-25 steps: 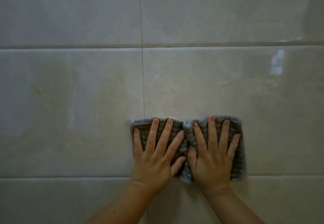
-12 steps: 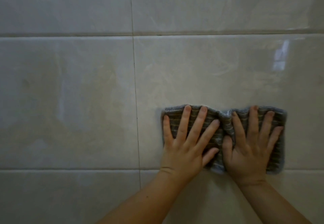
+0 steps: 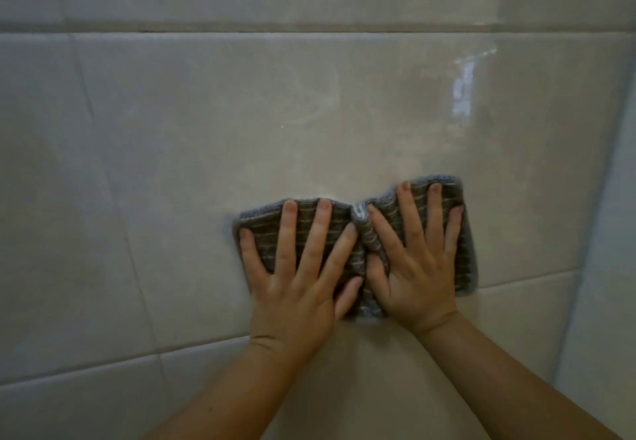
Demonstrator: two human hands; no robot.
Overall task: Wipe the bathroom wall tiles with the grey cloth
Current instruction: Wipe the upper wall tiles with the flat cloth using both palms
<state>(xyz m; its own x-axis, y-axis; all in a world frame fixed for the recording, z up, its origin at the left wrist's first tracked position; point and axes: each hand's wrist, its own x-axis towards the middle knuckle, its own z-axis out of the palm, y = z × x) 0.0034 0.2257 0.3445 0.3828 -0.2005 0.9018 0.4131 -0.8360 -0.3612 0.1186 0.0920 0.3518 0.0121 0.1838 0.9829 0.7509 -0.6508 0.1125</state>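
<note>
A grey striped cloth point(image 3: 468, 254) lies flat against the glossy beige wall tiles point(image 3: 206, 150), bunched into a ridge in its middle. My left hand point(image 3: 296, 281) presses on the cloth's left half with straight, spread fingers. My right hand point(image 3: 420, 267) presses on the right half the same way, fingertips near the cloth's top edge. The two thumbs nearly meet at the ridge. Most of the cloth is hidden under my hands.
Grout lines cross the wall: one horizontal point(image 3: 309, 28) above, another point(image 3: 103, 367) below my hands, and a vertical one point(image 3: 113, 198) on the left. A corner with an adjoining wall point(image 3: 605, 233) rises at the right, close to the cloth's right edge.
Both hands have slid the cloth to the right along the tile, from the vertical grout line toward the wall corner. The view has tilted, and the corner has come into sight.
</note>
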